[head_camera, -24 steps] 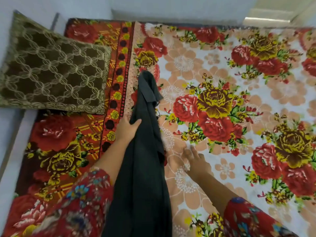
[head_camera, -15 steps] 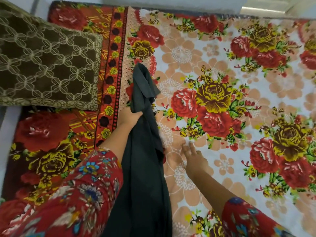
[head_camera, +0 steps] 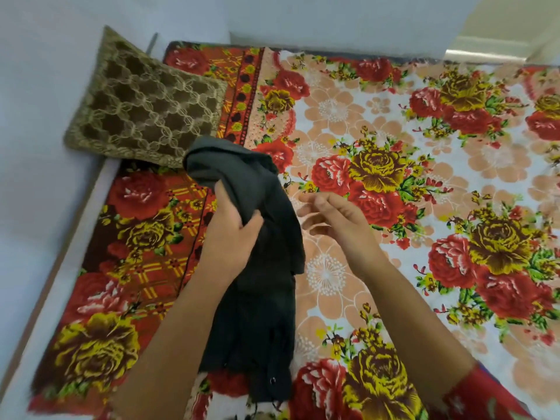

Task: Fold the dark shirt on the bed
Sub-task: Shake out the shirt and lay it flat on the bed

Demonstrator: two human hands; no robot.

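Hands: my left hand [head_camera: 230, 228] clutches the bunched dark grey cloth shirt [head_camera: 257, 304], a narrow rope along the red-and-cream floral bed [head_camera: 424, 177], my right hand [head_camera: 330, 216] loose and empty just beside it; I judge a one-handed lift would fold in wrinkles.

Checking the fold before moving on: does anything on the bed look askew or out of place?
The dark shirt is bunched into a narrow, wrinkled strip, its top end crumpled beside the brown cushion, not laid flat. The left hand grips it.
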